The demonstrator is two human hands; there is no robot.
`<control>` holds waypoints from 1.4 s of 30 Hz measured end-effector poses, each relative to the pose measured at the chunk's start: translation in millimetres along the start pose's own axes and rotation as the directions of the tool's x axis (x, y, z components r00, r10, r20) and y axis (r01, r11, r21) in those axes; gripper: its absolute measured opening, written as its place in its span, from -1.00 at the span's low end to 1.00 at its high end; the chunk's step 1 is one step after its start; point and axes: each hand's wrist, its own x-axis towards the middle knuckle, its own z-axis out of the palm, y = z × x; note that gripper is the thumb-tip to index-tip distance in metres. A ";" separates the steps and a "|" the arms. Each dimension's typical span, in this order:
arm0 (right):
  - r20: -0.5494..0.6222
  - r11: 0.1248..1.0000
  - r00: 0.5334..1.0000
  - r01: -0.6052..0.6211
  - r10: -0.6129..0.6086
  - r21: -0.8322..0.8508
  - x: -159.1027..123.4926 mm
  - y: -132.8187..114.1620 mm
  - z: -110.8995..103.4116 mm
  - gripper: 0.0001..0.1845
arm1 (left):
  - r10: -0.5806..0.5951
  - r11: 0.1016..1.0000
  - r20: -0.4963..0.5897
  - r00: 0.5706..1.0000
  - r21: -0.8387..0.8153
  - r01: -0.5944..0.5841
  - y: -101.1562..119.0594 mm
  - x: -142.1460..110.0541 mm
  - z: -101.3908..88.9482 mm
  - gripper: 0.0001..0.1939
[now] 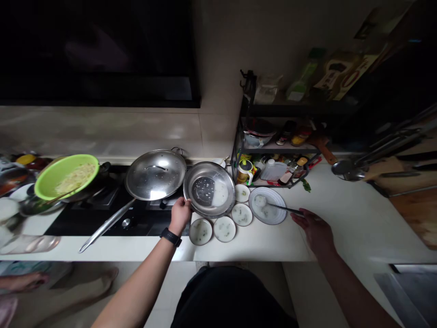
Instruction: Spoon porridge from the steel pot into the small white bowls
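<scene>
My left hand point(180, 216) is closed on the near left rim of a round steel basin point(198, 206). White batter-like liquid point(220, 193) pools on the basin's right side, and white specks dot its bottom. My right hand point(316, 230) grips the handle of a metal spoon point(290, 210). The spoon's far end reaches into a striped shallow bowl point(282, 216) holding a thin layer of whitish liquid with green bits. Small dishes point(224, 229) with similar white, green-flecked contents stand between the basin and the striped bowl.
A lidded frying pan point(155, 177) sits on the black hob point(109, 223), its long handle jutting over the counter's front edge. Further left is a green colander point(44, 177) of pale shreds. A spice rack point(290, 150) stands behind the dishes. Another person's hand point(34, 280) shows at lower left.
</scene>
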 end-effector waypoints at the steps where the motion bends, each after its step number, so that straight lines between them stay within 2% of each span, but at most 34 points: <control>1: 0.002 0.998 1.000 0.026 -0.026 -0.066 0.0 1.6 -4.2 -0.48 | -0.001 1.000 0.000 1.000 0.000 0.001 -0.3 0.3 0.1 -0.70; 3: 0.037 0.957 0.995 0.103 -0.097 -0.272 -0.9 4.5 -9.8 -0.50 | -0.003 1.000 0.003 1.000 0.003 0.003 -1.0 0.8 0.3 -0.71; 5: 0.172 0.820 0.963 0.266 -0.206 -0.508 -3.4 6.1 -12.7 -0.56 | -0.004 1.000 0.003 1.000 0.011 0.004 -1.5 0.9 0.4 -0.71; 6: 0.290 0.709 0.919 0.391 -0.267 -0.587 -5.4 6.2 -13.1 -0.59 | -0.003 1.000 0.004 1.000 0.017 0.003 -1.4 0.7 0.3 -0.71; 7: 0.426 0.581 0.847 0.529 -0.319 -0.618 -7.8 5.6 -12.6 -0.62 | -0.001 1.000 0.003 1.000 0.022 0.001 -0.8 0.1 0.1 -0.71; 9: 0.656 0.344 0.654 0.757 -0.377 -0.556 -14.6 2.0 -8.3 -0.67 | 0.002 0.999 0.004 1.000 0.035 -0.003 2.1 -2.1 -0.3 -0.71; 10: 0.723 0.269 0.573 0.819 -0.386 -0.506 -19.0 -0.9 -3.9 -0.67 | 0.003 0.999 0.006 1.000 0.041 -0.004 4.3 -3.7 -0.6 -0.71; 11: 0.752 0.237 0.526 0.850 -0.397 -0.469 -24.2 -4.5 2.5 -0.67 | 0.003 0.999 0.009 1.000 0.048 -0.004 7.0 -5.6 -1.0 -0.71; 12: 0.755 0.249 0.513 0.858 -0.409 -0.449 -29.9 -8.4 10.9 -0.67 | 0.003 0.999 0.015 1.000 0.054 -0.004 9.9 -7.7 -1.4 -0.71; 13: 0.733 0.298 0.530 0.847 -0.425 -0.440 -35.9 -12.4 21.3 -0.67 | 0.005 0.998 0.021 1.000 0.060 -0.006 12.8 -9.8 -1.8 -0.71; 16: 0.619 0.562 0.660 0.729 -0.425 -0.391 -51.8 -19.9 62.4 -0.73 | 0.023 0.996 0.029 0.999 0.085 -0.026 20.4 -15.7 -3.2 -0.71; 18: 0.593 0.710 0.713 0.632 -0.374 -0.312 -57.0 -17.4 92.6 -0.74 | 0.036 0.994 0.030 0.999 0.102 -0.039 23.5 -18.6 -4.0 -0.71; 21: 0.610 0.806 0.733 0.537 -0.300 -0.248 -54.2 -1.8 129.8 -0.70 | 0.047 0.993 0.035 0.998 0.106 -0.050 26.3 -22.1 -4.6 -0.71; 24: 0.574 0.856 0.780 0.455 -0.250 -0.244 -45.5 19.1 149.3 -0.63 | 0.058 0.995 0.036 0.998 0.081 -0.061 29.6 -25.7 -4.0 -0.70; 29: 0.406 0.969 0.912 0.152 -0.062 -0.193 -35.8 36.3 150.2 -0.51 | 0.051 0.997 0.043 0.998 0.062 -0.054 36.2 -31.3 -2.5 -0.71; 33: 0.320 0.994 0.943 -0.066 0.090 -0.086 -31.8 31.9 141.1 -0.56 | 0.034 0.999 0.047 0.998 0.034 -0.036 37.5 -33.4 -3.5 -0.69; 37: 0.284 0.990 0.949 -0.141 0.134 0.006 -30.8 22.0 126.8 -0.56 | 0.012 1.000 0.049 0.999 0.012 -0.013 38.9 -34.8 -5.3 -0.67; 42: 0.227 0.991 0.968 -0.122 0.108 0.048 -30.2 5.2 96.3 -0.54 | 0.008 1.000 0.041 0.999 0.004 -0.009 37.0 -32.8 -7.1 -0.69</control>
